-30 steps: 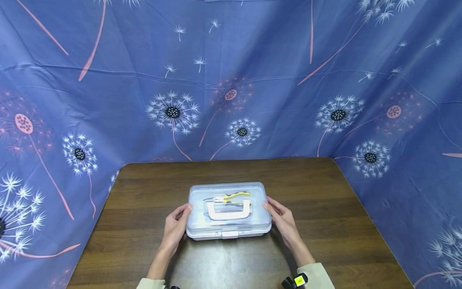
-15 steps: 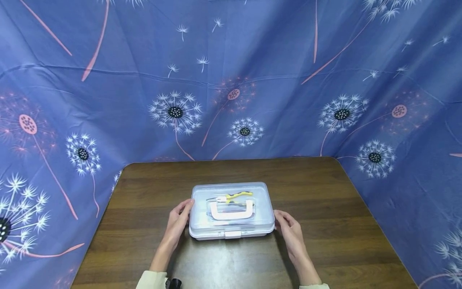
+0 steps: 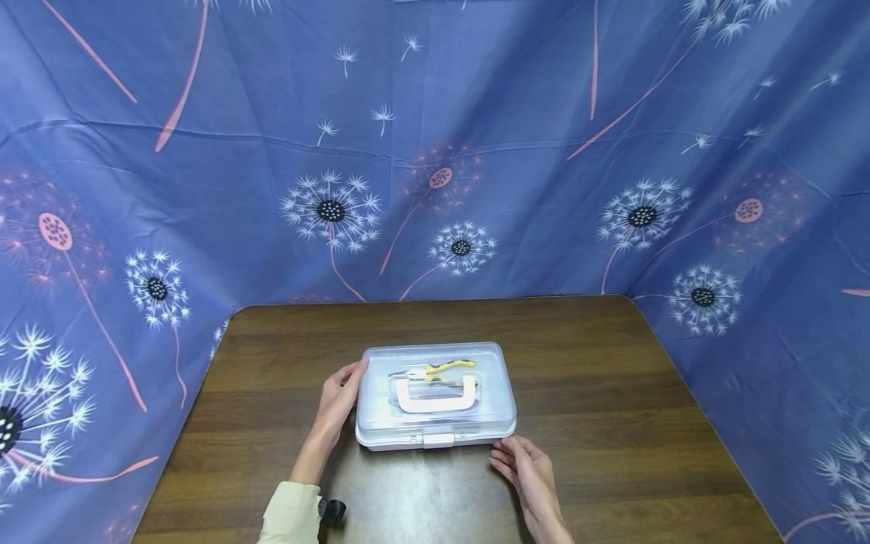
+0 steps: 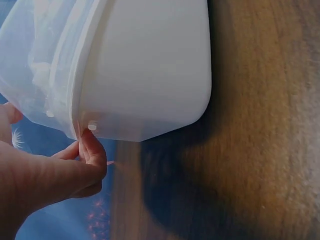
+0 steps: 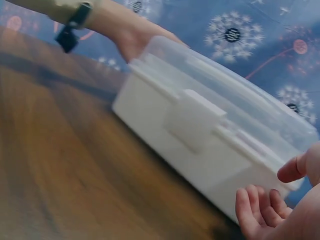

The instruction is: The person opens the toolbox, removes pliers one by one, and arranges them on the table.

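Observation:
A white plastic toolbox (image 3: pixel 381 425) with a clear lid stands closed on the table. Its white carry handle (image 3: pixel 437 406) lies flat on the lid, and the front latch (image 5: pixel 195 120) is down over the rim. Through the lid, yellow-and-black pliers (image 3: pixel 448 366) show, with other contents blurred beneath. My left hand (image 3: pixel 336 400) holds the box's left side; in the left wrist view its fingertips (image 4: pixel 90 142) pinch at the lid's rim. By the front right corner is my right hand (image 3: pixel 530 476), its fingers (image 5: pixel 255 200) loosely curled beside the front wall, holding nothing.
The toolbox rests near the middle of a dark wooden table (image 3: pixel 625 423) with rounded far corners. Blue cloth (image 3: pixel 530 189) printed with dandelions hangs behind the table and along both sides. A black strap device (image 3: pixel 331 511) sits at my left wrist.
My right hand has left the box's right side and come round toward me to the front right corner. My left hand has slid slightly farther up the left side. The toolbox stays in place.

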Action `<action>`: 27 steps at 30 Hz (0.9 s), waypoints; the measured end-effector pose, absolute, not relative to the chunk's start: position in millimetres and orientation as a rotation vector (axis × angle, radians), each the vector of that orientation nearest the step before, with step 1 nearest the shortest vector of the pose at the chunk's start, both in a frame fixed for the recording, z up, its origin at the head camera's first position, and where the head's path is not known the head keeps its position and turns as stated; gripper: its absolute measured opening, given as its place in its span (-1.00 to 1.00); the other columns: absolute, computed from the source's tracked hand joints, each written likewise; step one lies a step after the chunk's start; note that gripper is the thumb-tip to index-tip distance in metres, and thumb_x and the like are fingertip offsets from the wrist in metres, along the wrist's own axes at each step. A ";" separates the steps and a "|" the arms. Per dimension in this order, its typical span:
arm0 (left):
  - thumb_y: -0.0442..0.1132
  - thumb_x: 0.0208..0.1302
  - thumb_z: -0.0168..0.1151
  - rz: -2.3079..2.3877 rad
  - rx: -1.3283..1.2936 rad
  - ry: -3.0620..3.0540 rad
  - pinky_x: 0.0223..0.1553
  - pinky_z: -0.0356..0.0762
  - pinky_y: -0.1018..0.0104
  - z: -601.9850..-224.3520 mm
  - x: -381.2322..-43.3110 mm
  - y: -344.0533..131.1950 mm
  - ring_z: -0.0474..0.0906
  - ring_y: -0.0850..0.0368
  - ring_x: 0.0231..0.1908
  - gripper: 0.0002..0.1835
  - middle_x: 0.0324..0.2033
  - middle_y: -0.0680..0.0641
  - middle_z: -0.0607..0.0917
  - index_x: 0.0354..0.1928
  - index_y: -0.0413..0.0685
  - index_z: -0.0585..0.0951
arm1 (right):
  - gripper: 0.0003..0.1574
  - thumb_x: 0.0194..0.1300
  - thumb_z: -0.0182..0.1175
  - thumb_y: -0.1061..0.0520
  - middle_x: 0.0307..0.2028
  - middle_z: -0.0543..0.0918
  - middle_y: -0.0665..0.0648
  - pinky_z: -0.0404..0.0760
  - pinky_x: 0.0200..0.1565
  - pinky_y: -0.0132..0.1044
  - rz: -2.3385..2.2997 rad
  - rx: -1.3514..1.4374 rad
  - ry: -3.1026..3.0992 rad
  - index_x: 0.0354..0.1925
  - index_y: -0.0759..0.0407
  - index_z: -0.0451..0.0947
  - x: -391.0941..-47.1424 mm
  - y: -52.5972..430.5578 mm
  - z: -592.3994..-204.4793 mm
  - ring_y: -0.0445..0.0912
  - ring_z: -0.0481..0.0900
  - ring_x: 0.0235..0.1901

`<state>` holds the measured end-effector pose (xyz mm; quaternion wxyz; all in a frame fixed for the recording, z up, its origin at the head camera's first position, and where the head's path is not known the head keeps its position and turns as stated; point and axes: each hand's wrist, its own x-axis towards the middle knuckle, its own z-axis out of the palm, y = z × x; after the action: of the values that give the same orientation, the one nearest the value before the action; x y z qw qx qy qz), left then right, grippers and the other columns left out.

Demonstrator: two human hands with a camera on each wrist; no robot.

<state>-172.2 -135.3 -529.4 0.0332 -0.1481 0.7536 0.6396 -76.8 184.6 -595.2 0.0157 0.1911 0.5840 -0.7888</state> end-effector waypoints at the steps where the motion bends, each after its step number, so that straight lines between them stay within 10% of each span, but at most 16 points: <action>1: 0.40 0.12 0.12 1.972 -0.466 2.312 0.11 0.35 0.11 -529.9 -173.4 -135.3 0.41 0.00 0.08 -0.18 0.10 -0.17 0.53 0.18 -0.14 0.49 | -0.45 0.17 0.25 -0.06 -0.20 0.63 0.26 0.61 -0.12 -0.16 -2.431 0.558 1.816 -0.13 0.40 0.43 -73.4 179.3 -589.6 -0.04 0.65 -0.25; 27: 0.36 0.12 0.16 2.073 -0.460 2.320 -0.01 0.42 0.22 -538.0 -176.4 -132.2 0.44 0.03 -0.01 -0.21 0.02 -0.17 0.54 0.13 -0.17 0.53 | -0.28 0.28 0.17 -0.19 -0.20 0.69 0.31 0.62 -0.14 -0.20 -2.137 0.288 1.752 -0.03 0.49 0.54 -76.5 117.3 -573.2 0.01 0.68 -0.21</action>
<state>-176.4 -132.2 -538.0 -0.0015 -0.1462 0.7376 0.6592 -76.5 117.3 -573.2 0.1807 0.1020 0.6202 -0.7565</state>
